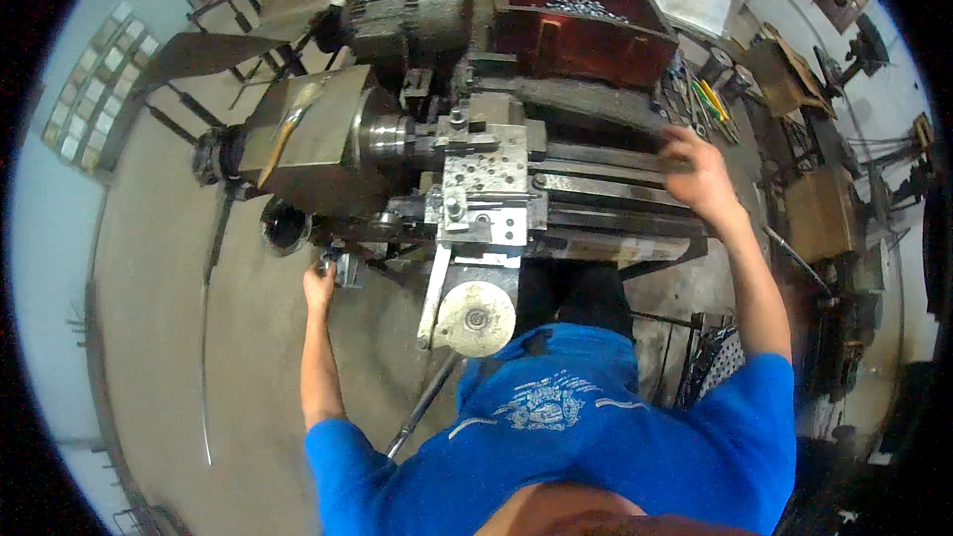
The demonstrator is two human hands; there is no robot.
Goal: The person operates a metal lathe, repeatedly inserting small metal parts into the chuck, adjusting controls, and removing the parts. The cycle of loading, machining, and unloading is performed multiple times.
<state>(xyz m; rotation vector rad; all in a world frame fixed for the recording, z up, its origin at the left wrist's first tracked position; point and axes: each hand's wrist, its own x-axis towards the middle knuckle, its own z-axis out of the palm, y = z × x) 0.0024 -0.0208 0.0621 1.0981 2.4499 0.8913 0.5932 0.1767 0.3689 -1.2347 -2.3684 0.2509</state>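
a person at a small metal-turning lathe [483,174]. the left hand [320,283] is narrow, its fingers curled at a grey boxy fitting [346,270] below the headstock [333,144]; whether they grip it or merely touch it cannot be told. the right hand [703,179], blurred, is loosely wide above the far right of the lathe bed [606,185], with nothing visibly held.

the step in hand appears to be working the left-hand fitting. it is best done with steady, deliberate finger pressure, the left forearm well away from the spindle nose [387,137], and the right hand kept clear of the slide's path.

counted: one headstock, one grey fitting, one cream handwheel [476,320] at the front of the slide, one paintbrush [291,129] lying on the headstock, one finned electric motor [422,18] behind, and one red-brown tray [586,48]. the small metal parts [588,8] heaped in the tray are too many and too small to count.
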